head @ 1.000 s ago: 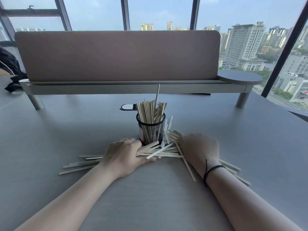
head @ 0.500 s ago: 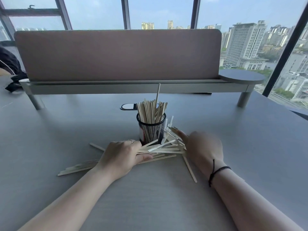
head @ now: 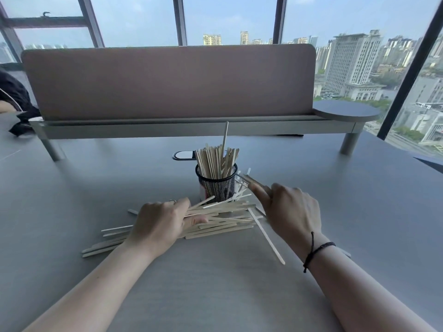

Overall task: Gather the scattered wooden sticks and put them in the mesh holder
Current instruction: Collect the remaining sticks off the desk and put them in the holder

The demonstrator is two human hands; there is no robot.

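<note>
Now, head view: L hand (head: pixel 159 226) has closed round the raked-up sticks (head: pixel 215 220) and begun lifting them; R hand (head: pixel 288 209), fingers fairly straight, squares their ends at 3 o'clock. Holder (head: pixel 217 185) sits just behind at 12, part full; a few strays remain at 8, so bundle's near ready to load.

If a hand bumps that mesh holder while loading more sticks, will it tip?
Possibly. The mesh holder is narrow and upright, with sticks rising well above its rim, so it looks top-heavy. Open mesh suggests it is light and may slide on the smooth table. The right hand is already close.
</note>
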